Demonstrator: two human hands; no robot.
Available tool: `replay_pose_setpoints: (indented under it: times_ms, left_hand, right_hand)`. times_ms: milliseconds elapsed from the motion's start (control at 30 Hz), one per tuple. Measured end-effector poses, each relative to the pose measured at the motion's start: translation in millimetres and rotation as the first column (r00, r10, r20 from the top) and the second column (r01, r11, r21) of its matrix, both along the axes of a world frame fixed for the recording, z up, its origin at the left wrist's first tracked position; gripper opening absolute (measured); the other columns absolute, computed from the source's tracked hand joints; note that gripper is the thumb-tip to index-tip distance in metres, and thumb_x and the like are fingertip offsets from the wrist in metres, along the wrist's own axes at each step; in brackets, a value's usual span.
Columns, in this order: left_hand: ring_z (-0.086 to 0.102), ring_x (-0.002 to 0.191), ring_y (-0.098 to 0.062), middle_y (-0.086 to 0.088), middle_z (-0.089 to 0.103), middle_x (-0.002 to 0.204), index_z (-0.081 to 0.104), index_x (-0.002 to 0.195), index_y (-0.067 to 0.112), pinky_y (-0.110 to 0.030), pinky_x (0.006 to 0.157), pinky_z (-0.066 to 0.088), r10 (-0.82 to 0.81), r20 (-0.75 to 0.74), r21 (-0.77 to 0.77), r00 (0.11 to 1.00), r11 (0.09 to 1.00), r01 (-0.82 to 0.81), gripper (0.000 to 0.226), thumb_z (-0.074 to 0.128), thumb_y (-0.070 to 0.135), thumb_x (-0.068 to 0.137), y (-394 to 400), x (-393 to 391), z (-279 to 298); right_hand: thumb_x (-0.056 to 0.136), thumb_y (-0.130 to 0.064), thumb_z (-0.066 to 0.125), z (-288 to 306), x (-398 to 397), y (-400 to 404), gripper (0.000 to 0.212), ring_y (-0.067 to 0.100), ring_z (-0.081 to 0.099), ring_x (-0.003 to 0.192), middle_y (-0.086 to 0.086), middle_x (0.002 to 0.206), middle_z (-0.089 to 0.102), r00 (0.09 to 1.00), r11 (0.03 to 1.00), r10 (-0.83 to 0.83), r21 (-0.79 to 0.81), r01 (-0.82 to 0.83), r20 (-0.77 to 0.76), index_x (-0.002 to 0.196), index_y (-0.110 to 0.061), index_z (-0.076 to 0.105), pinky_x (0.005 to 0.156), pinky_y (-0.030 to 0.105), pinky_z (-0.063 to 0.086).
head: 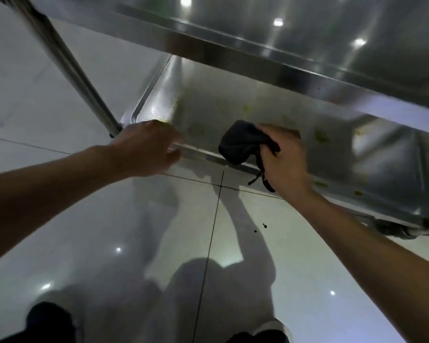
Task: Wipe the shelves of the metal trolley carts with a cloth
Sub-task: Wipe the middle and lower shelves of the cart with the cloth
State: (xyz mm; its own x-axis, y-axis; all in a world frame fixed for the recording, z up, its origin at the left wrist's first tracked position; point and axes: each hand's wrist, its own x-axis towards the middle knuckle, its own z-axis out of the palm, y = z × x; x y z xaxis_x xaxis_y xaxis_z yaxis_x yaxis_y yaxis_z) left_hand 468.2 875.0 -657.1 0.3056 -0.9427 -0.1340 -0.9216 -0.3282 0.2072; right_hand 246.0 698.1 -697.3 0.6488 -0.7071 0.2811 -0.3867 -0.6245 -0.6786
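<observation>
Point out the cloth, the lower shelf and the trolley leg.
cloth (240,142), head view, bunched dark middle.
lower shelf (233,105), head view, bare stained surface.
trolley leg (67,63), head view, mid tube.
</observation>
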Motion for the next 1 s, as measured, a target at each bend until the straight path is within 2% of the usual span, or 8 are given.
replay_pose_setpoints:
  times_ms: [67, 167, 200, 400, 467, 667, 833, 1000]
  left_hand:
    - [0.061, 0.112, -0.024, 0.003, 0.066, 0.122, 0.066, 0.121, 0.034, -0.044, 0.09, 0.053, 0.048, 0.015, -0.003, 0.999, 0.999, -0.048, 0.032, 0.052, 0.038, 0.093, 1.6, 17.2, -10.5]
    - [0.06, 0.114, -0.025, 0.004, 0.064, 0.126, 0.065, 0.124, 0.034, -0.042, 0.09, 0.052, 0.009, 0.11, 0.001, 0.994, 1.0, -0.009, 0.033, 0.055, 0.037, 0.092, 4.5, 49.0, -34.9]
    - [0.06, 0.114, -0.025, 0.004, 0.063, 0.126, 0.064, 0.125, 0.034, -0.041, 0.09, 0.052, -0.004, 0.126, 0.003, 0.992, 1.0, 0.003, 0.033, 0.057, 0.037, 0.093, 6.1, 58.4, -42.4]
    - [0.061, 0.107, -0.02, 0.007, 0.067, 0.115, 0.069, 0.115, 0.031, -0.034, 0.076, 0.049, -0.028, 0.121, -0.023, 0.992, 0.999, 0.031, 0.027, 0.055, 0.032, 0.091, 29.3, 92.3, -67.7]
    - [0.06, 0.104, -0.019, 0.008, 0.067, 0.113, 0.069, 0.114, 0.031, -0.032, 0.071, 0.047, -0.033, 0.113, -0.059, 0.993, 0.997, 0.04, 0.027, 0.054, 0.032, 0.092, 38.6, 97.3, -80.5]
    - [0.053, 0.126, -0.023, -0.002, 0.062, 0.133, 0.066, 0.126, 0.022, -0.044, 0.097, 0.051, 0.015, 0.113, -0.145, 0.993, 0.989, 0.002, 0.034, 0.057, 0.031, 0.094, 42.1, 105.7, -121.7]
    - [0.049, 0.13, -0.025, -0.005, 0.058, 0.138, 0.062, 0.132, 0.018, -0.047, 0.098, 0.05, 0.049, 0.06, -0.131, 0.997, 0.991, -0.041, 0.037, 0.054, 0.029, 0.097, 48.4, 106.4, -126.4]
    - [0.05, 0.128, -0.023, -0.004, 0.057, 0.138, 0.061, 0.131, 0.017, -0.044, 0.097, 0.05, 0.069, 0.091, -0.128, 0.993, 0.99, -0.057, 0.038, 0.048, 0.031, 0.099, 47.4, 106.2, -128.9]
  right_hand:
    - [0.087, 0.006, 0.058, -11.2, 15.3, -3.5, 0.043, 0.025, 0.06, 0.114, 0.004, 0.122, 0.069, 1.0, 1.0, 0.003, -0.029, -0.003, -0.01, 0.123, -0.013, 0.07, 0.105, 0.04, 0.046]
    - [0.091, -0.002, 0.056, -33.4, 46.2, -8.9, 0.042, 0.015, 0.048, 0.117, 0.0, 0.124, 0.065, 1.0, 0.997, -0.005, -0.076, 0.003, -0.021, 0.125, -0.022, 0.068, 0.103, 0.015, 0.037]
    - [0.092, -0.003, 0.055, -39.5, 55.9, -9.9, 0.042, 0.015, 0.047, 0.116, -0.001, 0.123, 0.063, 1.0, 0.995, -0.003, -0.098, 0.001, -0.028, 0.125, -0.024, 0.067, 0.1, 0.014, 0.036]
    - [0.095, -0.003, 0.052, -46.7, 87.0, 21.8, 0.041, 0.029, 0.046, 0.115, 0.004, 0.122, 0.058, 0.988, 0.988, 0.044, -0.137, -0.064, -0.146, 0.128, -0.022, 0.067, 0.098, 0.044, 0.045]
    - [0.095, -0.003, 0.053, -47.4, 99.3, 34.3, 0.04, 0.031, 0.047, 0.114, 0.005, 0.123, 0.059, 0.989, 0.985, 0.035, -0.164, -0.059, -0.146, 0.128, -0.02, 0.067, 0.094, 0.049, 0.046]
    - [0.094, -0.007, 0.052, -64.8, 149.9, 54.6, 0.041, 0.03, 0.047, 0.117, 0.006, 0.124, 0.057, 0.999, 0.988, -0.009, -0.153, 0.002, -0.045, 0.131, -0.019, 0.065, 0.095, 0.049, 0.045]
    - [0.094, -0.008, 0.052, -67.9, 177.8, 61.7, 0.041, 0.031, 0.046, 0.119, 0.006, 0.127, 0.056, 0.998, 0.991, -0.016, -0.134, 0.008, -0.061, 0.131, -0.02, 0.064, 0.094, 0.051, 0.045]
    - [0.094, -0.01, 0.055, -76.7, 211.2, 70.9, 0.038, 0.025, 0.043, 0.122, 0.0, 0.129, 0.053, 0.994, 0.994, -0.092, -0.062, 0.088, -0.066, 0.128, -0.024, 0.063, 0.1, 0.047, 0.04]
